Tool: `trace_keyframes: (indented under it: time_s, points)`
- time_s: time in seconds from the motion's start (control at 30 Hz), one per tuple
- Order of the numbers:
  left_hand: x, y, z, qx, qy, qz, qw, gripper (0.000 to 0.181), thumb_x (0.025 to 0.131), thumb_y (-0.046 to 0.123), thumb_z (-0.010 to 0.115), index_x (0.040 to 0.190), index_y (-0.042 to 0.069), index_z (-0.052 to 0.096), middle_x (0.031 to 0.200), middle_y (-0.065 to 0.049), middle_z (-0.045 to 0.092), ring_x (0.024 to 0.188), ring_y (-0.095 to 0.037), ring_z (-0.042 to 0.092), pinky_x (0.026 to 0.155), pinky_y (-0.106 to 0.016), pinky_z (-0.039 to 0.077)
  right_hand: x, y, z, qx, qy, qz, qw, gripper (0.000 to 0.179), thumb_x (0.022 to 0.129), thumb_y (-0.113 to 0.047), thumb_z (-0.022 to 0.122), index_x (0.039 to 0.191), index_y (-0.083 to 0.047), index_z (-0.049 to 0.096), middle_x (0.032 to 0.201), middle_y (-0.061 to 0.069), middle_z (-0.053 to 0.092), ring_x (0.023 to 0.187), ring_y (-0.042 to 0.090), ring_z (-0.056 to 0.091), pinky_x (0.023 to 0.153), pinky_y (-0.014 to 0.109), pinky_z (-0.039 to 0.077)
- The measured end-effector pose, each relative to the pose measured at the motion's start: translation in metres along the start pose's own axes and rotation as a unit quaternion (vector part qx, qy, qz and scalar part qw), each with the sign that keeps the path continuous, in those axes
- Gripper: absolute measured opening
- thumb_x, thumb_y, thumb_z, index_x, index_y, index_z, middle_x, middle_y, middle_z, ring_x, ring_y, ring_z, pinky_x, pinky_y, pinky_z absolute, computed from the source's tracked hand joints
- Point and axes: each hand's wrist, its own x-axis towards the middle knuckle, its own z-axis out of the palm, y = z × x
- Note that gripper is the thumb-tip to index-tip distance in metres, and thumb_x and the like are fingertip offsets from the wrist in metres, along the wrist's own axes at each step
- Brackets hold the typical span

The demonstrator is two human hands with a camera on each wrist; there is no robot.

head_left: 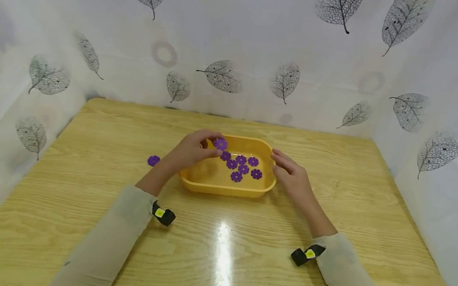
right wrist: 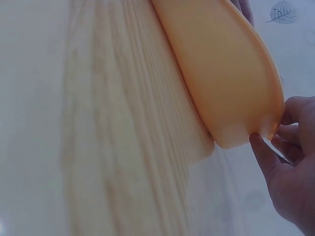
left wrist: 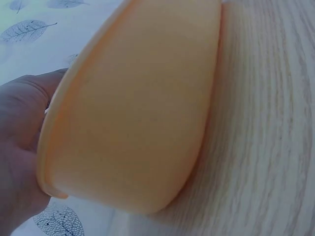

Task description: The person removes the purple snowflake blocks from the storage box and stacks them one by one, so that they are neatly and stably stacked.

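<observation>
A yellow plastic basin (head_left: 222,190) stands on the table, with several purple notched discs (head_left: 243,169), flower-shaped, on its floor. My left hand (head_left: 195,148) reaches over its left end and pinches one purple notched disc (head_left: 221,144) between thumb and fingers. In the left wrist view the basin wall (left wrist: 133,108) hides that hand's fingertips. My right hand (head_left: 296,181) grips the basin's right end. The right wrist view shows its thumb (right wrist: 263,155) against the outer wall and the other fingers at the rim.
Another purple notched disc (head_left: 153,161) lies on the wooden table (head_left: 178,253), left of the basin beside my left wrist. A white curtain (head_left: 243,42) printed with leaves hangs behind the table and along both sides. Each wrist wears a black strap camera (head_left: 163,215).
</observation>
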Motion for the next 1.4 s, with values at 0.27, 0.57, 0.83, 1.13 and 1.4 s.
trace_keyframes:
  time_s: [0.27, 0.57, 0.83, 1.13, 1.4]
  points:
    - [0.005, -0.001, 0.007, -0.018, 0.014, 0.009, 0.9997, 0.041, 0.096, 0.031, 0.07, 0.133, 0.015, 0.063, 0.12, -0.006, 0.062, 0.097, -0.023, 0.054, 0.084, -0.036, 0.048, 0.0, 0.001, -0.004, -0.003, -0.001, 0.011, 0.9999, 0.044, 0.104, -0.026, 0.054, 0.145, -0.011, 0.054, 0.159, -0.005, 0.041, 0.151, 0.02, 0.033, 0.119, 0.043, 0.034]
    - [-0.001, 0.0, 0.005, -0.031, 0.028, 0.009, 0.9991, 0.045, 0.096, 0.032, 0.071, 0.136, 0.015, 0.061, 0.121, -0.006, 0.061, 0.097, -0.023, 0.054, 0.082, -0.036, 0.049, 0.0, 0.002, -0.005, -0.002, -0.003, 0.007, 1.0, 0.045, 0.104, -0.029, 0.055, 0.145, -0.012, 0.055, 0.158, -0.008, 0.042, 0.15, 0.017, 0.034, 0.117, 0.041, 0.036]
    - [-0.015, 0.0, -0.002, -0.022, 0.037, 0.003, 0.999, 0.048, 0.095, 0.036, 0.07, 0.138, 0.016, 0.06, 0.12, -0.005, 0.062, 0.095, -0.023, 0.054, 0.08, -0.036, 0.05, 0.0, 0.001, -0.004, 0.001, -0.004, 0.009, 1.0, 0.044, 0.104, -0.028, 0.055, 0.145, -0.013, 0.055, 0.159, -0.008, 0.042, 0.149, 0.017, 0.035, 0.116, 0.04, 0.037]
    - [-0.037, -0.02, -0.029, -0.047, 0.086, -0.013, 0.9951, 0.047, 0.094, 0.037, 0.071, 0.136, 0.016, 0.062, 0.12, -0.008, 0.063, 0.098, -0.023, 0.055, 0.081, -0.032, 0.049, 0.0, 0.001, -0.004, -0.006, -0.001, 0.004, 1.0, 0.044, 0.105, -0.029, 0.054, 0.145, -0.011, 0.055, 0.158, -0.006, 0.042, 0.149, 0.019, 0.036, 0.115, 0.041, 0.038]
    - [-0.063, -0.041, -0.063, -0.02, 0.108, -0.066, 0.9918, 0.053, 0.095, 0.044, 0.068, 0.141, 0.019, 0.059, 0.129, -0.007, 0.062, 0.102, -0.023, 0.055, 0.072, -0.027, 0.051, 0.0, 0.0, -0.004, -0.005, -0.003, 0.005, 1.0, 0.044, 0.105, -0.028, 0.054, 0.146, -0.01, 0.054, 0.158, -0.006, 0.042, 0.149, 0.019, 0.036, 0.115, 0.04, 0.038]
